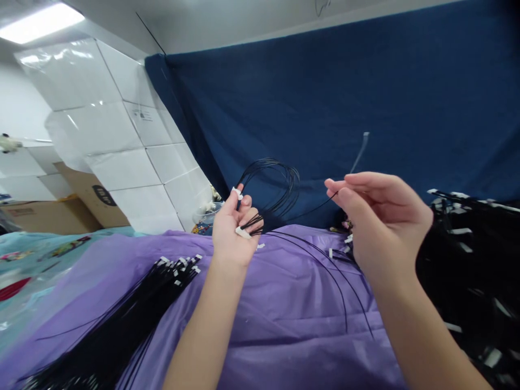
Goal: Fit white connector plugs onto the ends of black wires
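My left hand (235, 230) is closed around a looped bundle of thin black cords (290, 181). White tabs show at its fingertips and against its palm, and a few cord ends trail down to the right. My right hand (377, 216), raised beyond the loop, pinches one thin black cord (319, 207) between thumb and fingers. That cord runs back toward the bundle. A narrow pale translucent strip (359, 151) sticks up behind the right fingertips; whether they grip it, I cannot tell.
A purple cloth (292, 309) covers the table. Black cords with white ends lie in a pile (134, 309) at left and a larger heap (467, 271) at right. Behind hang a blue curtain (345, 97) and plastic-wrapped white boxes (117, 135). A clear container (205, 216) stands beyond my left hand.
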A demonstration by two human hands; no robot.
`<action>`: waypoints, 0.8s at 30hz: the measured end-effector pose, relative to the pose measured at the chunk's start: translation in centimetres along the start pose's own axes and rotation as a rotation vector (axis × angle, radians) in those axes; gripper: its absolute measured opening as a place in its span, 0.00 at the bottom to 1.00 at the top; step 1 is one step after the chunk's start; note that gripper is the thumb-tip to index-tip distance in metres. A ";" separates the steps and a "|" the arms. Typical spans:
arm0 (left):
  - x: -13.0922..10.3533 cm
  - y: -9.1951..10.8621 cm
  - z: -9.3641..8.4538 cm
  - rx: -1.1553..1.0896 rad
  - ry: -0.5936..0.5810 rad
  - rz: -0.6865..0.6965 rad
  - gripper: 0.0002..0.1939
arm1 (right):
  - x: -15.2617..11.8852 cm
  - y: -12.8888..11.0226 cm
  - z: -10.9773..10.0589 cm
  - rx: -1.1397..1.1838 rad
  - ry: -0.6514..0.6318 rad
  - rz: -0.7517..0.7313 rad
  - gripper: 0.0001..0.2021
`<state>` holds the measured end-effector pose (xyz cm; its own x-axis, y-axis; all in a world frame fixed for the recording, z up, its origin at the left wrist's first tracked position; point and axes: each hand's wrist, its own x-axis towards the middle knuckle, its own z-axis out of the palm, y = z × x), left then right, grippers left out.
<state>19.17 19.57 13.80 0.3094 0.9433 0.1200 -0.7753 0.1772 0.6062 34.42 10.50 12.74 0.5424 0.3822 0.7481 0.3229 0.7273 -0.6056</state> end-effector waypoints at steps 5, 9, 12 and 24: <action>-0.2 -0.3 0.3 0.070 -0.023 -0.063 0.04 | 0.7 -0.8 -0.6 0.422 -0.207 0.295 0.03; -0.5 -0.8 0.9 0.129 -0.001 -0.075 0.05 | 1.0 -0.9 -1.0 0.513 -0.372 0.404 0.09; -0.7 -1.1 1.2 0.179 -0.005 -0.053 0.05 | 0.7 -0.7 -0.9 0.368 -0.407 0.447 0.10; -1.3 -1.6 1.7 0.298 -0.049 0.020 0.06 | 0.2 0.0 -0.8 -0.273 -0.397 0.162 0.07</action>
<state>20.91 17.62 14.00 0.3280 0.9297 0.1674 -0.5879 0.0622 0.8066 35.13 10.13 12.75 0.2827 0.7035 0.6520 0.4788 0.4855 -0.7315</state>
